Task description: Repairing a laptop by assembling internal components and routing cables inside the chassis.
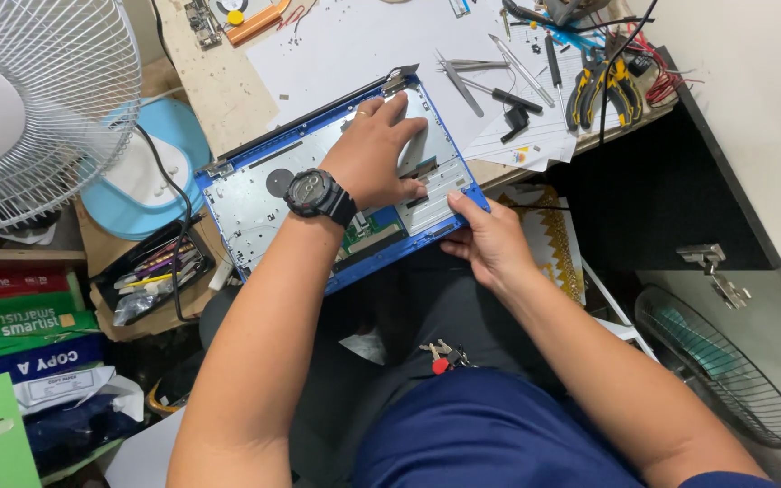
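My arms are bare from the elbows down, with no sleeves reaching them. On my left wrist I wear a chunky black digital watch [318, 193] with a round face and a thick black strap. My left hand [374, 152] and right hand [492, 239] carry no gloves, and I can make out no rings. I wear a dark navy blue shirt [490, 434] and dark grey trousers [427, 307]. A small bunch of keys [442, 355] with a red tag hangs at my waist.

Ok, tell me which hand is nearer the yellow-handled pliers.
Right. The right hand grips the blue laptop base at its near corner, below the yellow-handled pliers. The left hand lies flat on the base, farther left.
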